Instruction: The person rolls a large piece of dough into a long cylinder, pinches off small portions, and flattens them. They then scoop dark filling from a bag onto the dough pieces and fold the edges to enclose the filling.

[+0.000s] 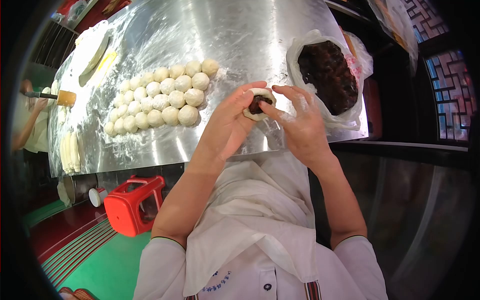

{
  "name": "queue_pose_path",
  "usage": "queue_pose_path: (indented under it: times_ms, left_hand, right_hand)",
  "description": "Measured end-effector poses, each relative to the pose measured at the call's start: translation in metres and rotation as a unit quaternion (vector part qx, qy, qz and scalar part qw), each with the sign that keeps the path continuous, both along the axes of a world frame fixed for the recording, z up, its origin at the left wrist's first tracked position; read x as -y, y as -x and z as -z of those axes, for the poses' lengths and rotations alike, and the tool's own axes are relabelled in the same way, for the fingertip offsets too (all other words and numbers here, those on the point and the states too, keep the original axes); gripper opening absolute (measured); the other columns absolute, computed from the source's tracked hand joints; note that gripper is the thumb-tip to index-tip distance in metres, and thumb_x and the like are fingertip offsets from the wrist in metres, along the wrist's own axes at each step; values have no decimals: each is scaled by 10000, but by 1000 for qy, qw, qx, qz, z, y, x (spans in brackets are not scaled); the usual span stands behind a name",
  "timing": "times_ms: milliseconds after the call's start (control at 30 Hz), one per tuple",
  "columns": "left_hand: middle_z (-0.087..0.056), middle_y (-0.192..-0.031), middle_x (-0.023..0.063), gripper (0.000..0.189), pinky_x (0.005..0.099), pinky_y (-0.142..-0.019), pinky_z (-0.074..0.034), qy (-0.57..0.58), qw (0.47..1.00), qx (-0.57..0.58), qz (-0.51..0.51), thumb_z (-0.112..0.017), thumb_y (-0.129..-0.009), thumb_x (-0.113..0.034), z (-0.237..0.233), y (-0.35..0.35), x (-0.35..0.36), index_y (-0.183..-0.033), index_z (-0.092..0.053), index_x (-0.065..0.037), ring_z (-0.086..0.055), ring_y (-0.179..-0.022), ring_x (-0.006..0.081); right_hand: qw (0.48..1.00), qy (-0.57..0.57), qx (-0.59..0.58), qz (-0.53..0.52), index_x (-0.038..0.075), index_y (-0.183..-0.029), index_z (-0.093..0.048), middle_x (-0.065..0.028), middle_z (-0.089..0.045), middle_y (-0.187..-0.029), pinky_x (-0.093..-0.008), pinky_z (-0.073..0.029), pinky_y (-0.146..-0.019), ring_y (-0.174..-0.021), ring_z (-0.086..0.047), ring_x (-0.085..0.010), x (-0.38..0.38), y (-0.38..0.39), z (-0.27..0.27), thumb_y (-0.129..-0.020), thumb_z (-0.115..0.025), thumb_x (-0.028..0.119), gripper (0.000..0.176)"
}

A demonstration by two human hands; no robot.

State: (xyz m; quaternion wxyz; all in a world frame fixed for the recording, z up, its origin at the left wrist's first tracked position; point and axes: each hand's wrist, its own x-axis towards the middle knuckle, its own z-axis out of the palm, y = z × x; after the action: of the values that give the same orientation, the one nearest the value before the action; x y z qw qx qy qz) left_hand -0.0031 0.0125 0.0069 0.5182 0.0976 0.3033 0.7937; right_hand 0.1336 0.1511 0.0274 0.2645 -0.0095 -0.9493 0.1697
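Holding one dough wrapper [255, 118] above the counter [240, 45] edge: left hand [234, 111] clamped on it, fingers partly hidden. Right hand [302, 117] spread, one digit on the dark filling [256, 103]. Dough balls [160, 102]: four rows, roughly seven each, small end hard to count. One bag [294, 60], right. Co-worker [29, 125] cut off, far left.

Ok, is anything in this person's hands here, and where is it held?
Yes: a dough round, held in the left hand along its outer side. The right hand has a digit on the dark filling inside.
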Motion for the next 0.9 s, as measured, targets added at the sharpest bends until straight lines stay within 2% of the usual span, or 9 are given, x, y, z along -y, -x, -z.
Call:
queue_pose_path:
  times_ms: [33, 100, 300, 367, 433, 667, 800, 867, 900]
  left_hand:
    - [-624, -1245, 188, 432, 384, -971, -549, 1, 999, -33, -1, -511, -1065, -201, 2, 2, 1, -1397, -474, 72, -637, -1125, 265]
    - [-624, -1247, 189, 452, 382, -970, -550, 10, 999, -32, -4, -506, -1071, -239, -5, 1, 4, -1399, -474, 70, -638, -1126, 269]
    - [-641, -1229, 151, 453, 332, -919, -550, 23, 998, -13, 53, -511, -1077, -264, -22, -12, 10, -1391, -503, 63, -645, -1101, 215]
    - [-650, -1220, 128, 438, 312, -905, -544, 11, 994, -49, 94, -518, -1076, -262, -21, -16, 13, -1379, -527, 55, -642, -1091, 182]
    - [-660, -1202, 81, 394, 274, -898, -518, 203, 940, -261, 87, -535, -1071, -244, -42, -22, 12, -1348, -581, 32, -616, -1085, 119]
    - [-669, -1155, 41, 329, 242, -879, -491, 139, 937, -305, 94, -531, -1050, -158, -26, -20, 11, -1307, -624, 25, -609, -1028, 91]
    - [-668, -1146, 47, 340, 260, -907, -473, 169, 964, -177, 104, -504, -1024, -100, -20, -14, 14, -1319, -613, 31, -607, -1028, 97]
    - [-666, -1147, 55, 359, 273, -922, -471, 193, 965, -126, 129, -498, -1016, -96, -18, -12, 16, -1335, -599, 34, -606, -1034, 104]
    - [-665, -1137, 60, 379, 285, -928, -475, 114, 988, -63, 85, -494, -1040, -173, -21, -17, 17, -1346, -585, 32, -606, -1031, 112]
  right_hand:
    - [1000, 2, 0, -1, 142, -1251, -687, -133, -598, -1312, -449, -495, -974, -1194, -564, -356, 0, -2, -2, -838, -636, -34, 452]
    - [977, 213, 7, 6, 117, -1297, -642, -153, -561, -1377, -470, -469, -1019, -1250, -530, -377, 1, -5, -14, -840, -720, 88, 465]
    - [992, 119, 38, -25, 16, -1400, -472, -183, -479, -1463, -507, -394, -1098, -1333, -464, -420, 4, 0, -11, -749, -833, 315, 803]
    - [991, 130, 11, -43, 16, -1366, -468, -195, -476, -1461, -495, -401, -1094, -1337, -464, -416, 13, 3, -15, -741, -839, 295, 779]
    - [982, 185, -29, -25, 14, -1266, -533, -200, -521, -1414, -482, -428, -1062, -1303, -499, -401, 23, 3, -17, -786, -816, 208, 590]
    - [956, 290, -4, -52, 8, -1191, -595, -214, -579, -1339, -465, -462, -1010, -1241, -548, -375, 10, 0, -4, -872, -691, 34, 335]
    - [975, 217, 45, -28, 17, -1229, -564, -203, -542, -1392, -460, -451, -1026, -1261, -531, -382, 27, 7, -26, -862, -698, 41, 392]
    - [996, 60, 62, -17, 23, -1254, -535, -201, -517, -1409, -451, -444, -1038, -1283, -512, -394, 25, 9, -26, -839, -714, 62, 454]
    - [996, 62, 61, -19, 23, -1254, -535, -201, -517, -1409, -451, -444, -1038, -1283, -512, -394, 26, 12, -23, -839, -714, 62, 454]
